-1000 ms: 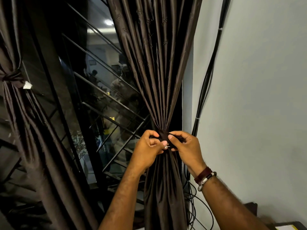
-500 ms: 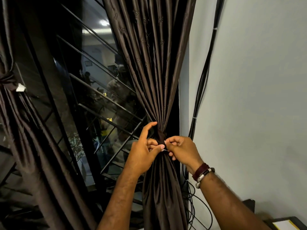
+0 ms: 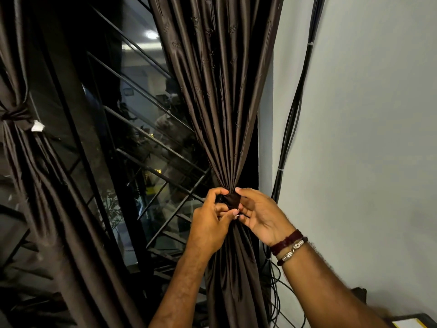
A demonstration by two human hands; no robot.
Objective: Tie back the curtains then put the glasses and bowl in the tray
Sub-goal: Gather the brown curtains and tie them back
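Both grips closed on the tie-back band [image 3: 233, 200] around the right curtain [image 3: 220, 95]: left hand [image 3: 210, 223], right hand [image 3: 262, 216]. Slackened fingers could let the gathered folds spill.

A dark-edged surface [image 3: 399, 318] shows at the lower right corner against the wall, with a white sheet bordered in yellow [image 3: 410, 324] lying on it.

Two brown curtains [image 3: 220, 91] [image 3: 35, 185], two hands [image 3: 210, 223] [image 3: 262, 214], two wrist bracelets [image 3: 289, 247].
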